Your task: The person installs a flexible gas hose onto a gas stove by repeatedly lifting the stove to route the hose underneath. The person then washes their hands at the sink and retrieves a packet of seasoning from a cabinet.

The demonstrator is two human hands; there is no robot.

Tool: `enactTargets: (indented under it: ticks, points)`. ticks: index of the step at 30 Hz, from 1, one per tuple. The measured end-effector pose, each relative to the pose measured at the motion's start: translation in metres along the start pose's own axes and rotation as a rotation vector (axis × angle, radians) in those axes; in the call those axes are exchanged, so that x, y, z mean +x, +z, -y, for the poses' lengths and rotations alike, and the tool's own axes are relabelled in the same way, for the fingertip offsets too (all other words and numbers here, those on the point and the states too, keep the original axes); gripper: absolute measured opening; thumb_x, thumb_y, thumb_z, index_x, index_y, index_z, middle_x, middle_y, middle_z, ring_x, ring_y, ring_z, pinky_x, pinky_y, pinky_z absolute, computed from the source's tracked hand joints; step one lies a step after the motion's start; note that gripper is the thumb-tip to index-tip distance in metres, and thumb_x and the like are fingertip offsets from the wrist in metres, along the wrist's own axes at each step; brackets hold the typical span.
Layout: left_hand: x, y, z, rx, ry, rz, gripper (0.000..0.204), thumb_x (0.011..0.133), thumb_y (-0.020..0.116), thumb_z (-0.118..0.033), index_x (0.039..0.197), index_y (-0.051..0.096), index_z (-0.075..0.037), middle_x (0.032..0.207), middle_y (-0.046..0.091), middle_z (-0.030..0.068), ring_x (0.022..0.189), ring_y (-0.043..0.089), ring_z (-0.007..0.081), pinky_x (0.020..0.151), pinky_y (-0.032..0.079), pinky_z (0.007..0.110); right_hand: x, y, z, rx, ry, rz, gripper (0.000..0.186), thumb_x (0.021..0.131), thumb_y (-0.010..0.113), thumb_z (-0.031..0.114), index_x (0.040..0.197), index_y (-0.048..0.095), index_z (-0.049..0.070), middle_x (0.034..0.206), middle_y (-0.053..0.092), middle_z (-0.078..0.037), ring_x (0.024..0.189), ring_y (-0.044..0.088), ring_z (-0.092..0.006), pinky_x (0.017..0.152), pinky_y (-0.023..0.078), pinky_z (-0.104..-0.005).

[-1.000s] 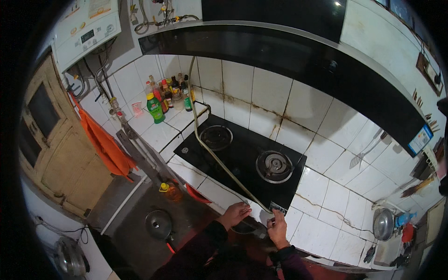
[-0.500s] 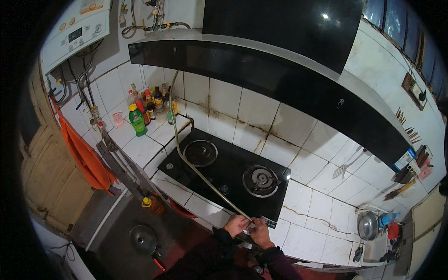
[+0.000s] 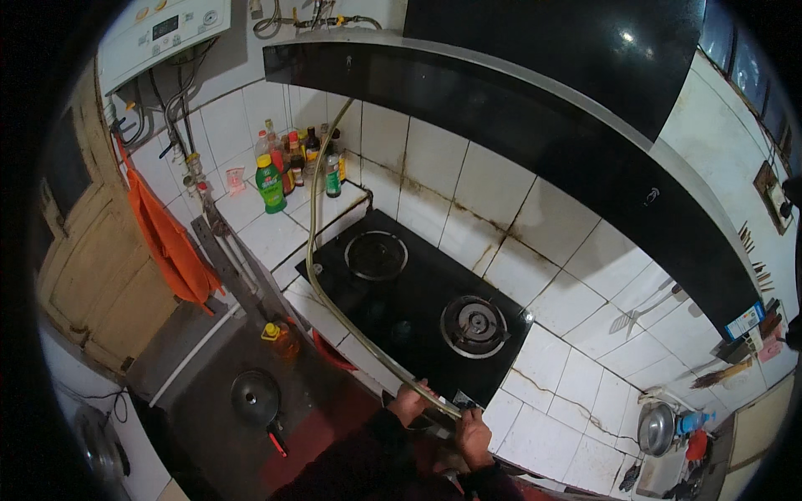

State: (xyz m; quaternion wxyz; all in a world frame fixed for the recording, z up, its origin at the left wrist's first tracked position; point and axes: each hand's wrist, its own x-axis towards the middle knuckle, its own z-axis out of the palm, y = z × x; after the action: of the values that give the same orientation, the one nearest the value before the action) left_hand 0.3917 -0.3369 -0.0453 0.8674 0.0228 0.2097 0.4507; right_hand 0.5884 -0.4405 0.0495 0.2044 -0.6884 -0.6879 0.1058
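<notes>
A yellowish hose [image 3: 351, 332] hangs from under the black range hood [image 3: 514, 117] and curves over the front left of the black two-burner gas stove [image 3: 415, 292] to my hands. My left hand [image 3: 408, 406] is closed at the hose near the front counter edge, its fingertips partly hidden by it. My right hand [image 3: 474, 436] grips the hose's end beside a small label at the stove's front right corner. Both dark sleeves come up from the lower edge.
Bottles [image 3: 270, 184] stand on the tiled counter [image 3: 558, 422] back left, below a white heater [image 3: 163, 33]. An orange cloth [image 3: 167, 238] hangs by a wooden door. A pan [image 3: 255, 392] and oil bottle [image 3: 284, 341] are below, left. A metal bowl [image 3: 654, 430] sits by the sink at right.
The hose has shifted left toward the stove's front edge. My hands have closed in on its end, my right hand now lower over it. The view has shifted with my head.
</notes>
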Motion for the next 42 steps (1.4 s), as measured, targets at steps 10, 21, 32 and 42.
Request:
enactTargets:
  ticks: [10, 21, 32, 42]
  points:
    - [0.002, 0.034, -0.021, 0.387, -0.133, -0.287, 0.032, 0.104, 0.055, -0.014, 0.134, 0.053, -0.005, 0.132, 0.06, 0.0112, 0.117, 0.062, 0.0266, 0.099, 0.054, 0.039, 0.007, 0.001, -0.005, 0.051, -0.041, -0.001, 0.028, 0.088, 0.069, 0.015, 0.116, 0.068, 0.011, 0.104, 0.063, -0.018, 0.088, 0.067, -0.0399, 0.071, 0.056, -0.0487]
    - [-0.075, 0.07, -0.07, 0.357, 0.292, -0.177, 0.051, 0.105, 0.054, -0.011, 0.152, 0.034, -0.007, 0.148, 0.051, 0.0164, 0.132, 0.055, 0.0287, 0.112, 0.044, 0.038, 0.018, 0.014, 0.017, 0.159, -0.191, -0.038, 0.052, 0.085, 0.07, 0.005, 0.135, 0.057, 0.001, 0.119, 0.06, -0.024, 0.097, 0.066, -0.0421, 0.081, 0.057, -0.0472]
    - [-0.027, 0.083, -0.099, 0.559, 0.251, -0.253, 0.047, 0.104, 0.062, -0.036, 0.139, 0.05, -0.007, 0.13, 0.063, 0.0136, 0.118, 0.064, 0.0254, 0.099, 0.054, 0.038, 0.018, 0.033, 0.028, 0.415, -0.008, 0.133, 0.073, 0.083, 0.071, 0.007, 0.149, 0.04, -0.001, 0.146, 0.045, -0.031, 0.128, 0.053, -0.0468, 0.103, 0.05, -0.0476]
    - [0.048, 0.08, -0.111, 0.858, 0.356, -0.357, 0.034, 0.109, 0.05, -0.032, 0.132, 0.058, -0.008, 0.101, 0.068, 0.0038, 0.079, 0.062, 0.0114, 0.061, 0.046, 0.029, 0.032, 0.051, 0.045, 0.311, -0.122, -0.007, 0.074, 0.078, 0.075, 0.002, 0.146, 0.045, 0.002, 0.149, 0.044, -0.025, 0.087, 0.069, -0.0284, 0.075, 0.06, -0.0365]
